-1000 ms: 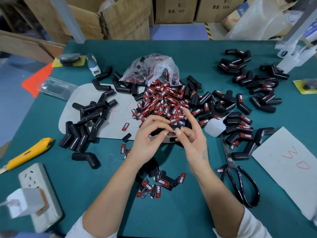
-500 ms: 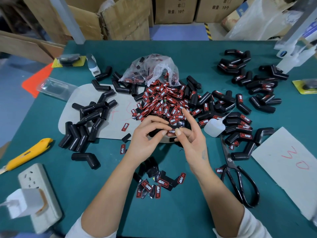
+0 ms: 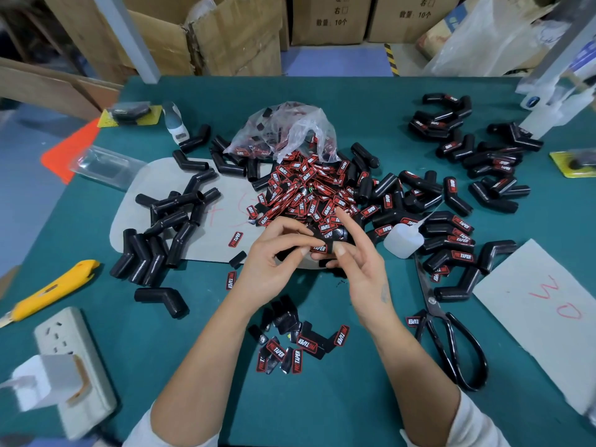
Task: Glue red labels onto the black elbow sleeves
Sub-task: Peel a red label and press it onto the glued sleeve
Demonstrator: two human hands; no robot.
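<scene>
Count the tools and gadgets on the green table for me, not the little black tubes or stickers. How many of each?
Scissors: 1
Yellow box cutter: 1
Glue bottle: 1
White power strip: 1
Plug-in charger: 1
Total: 5

Red labels heaped at table centre, spilling from bag; plain black elbow sleeves piled left, labelled sleeves right and far-right corner.
</scene>
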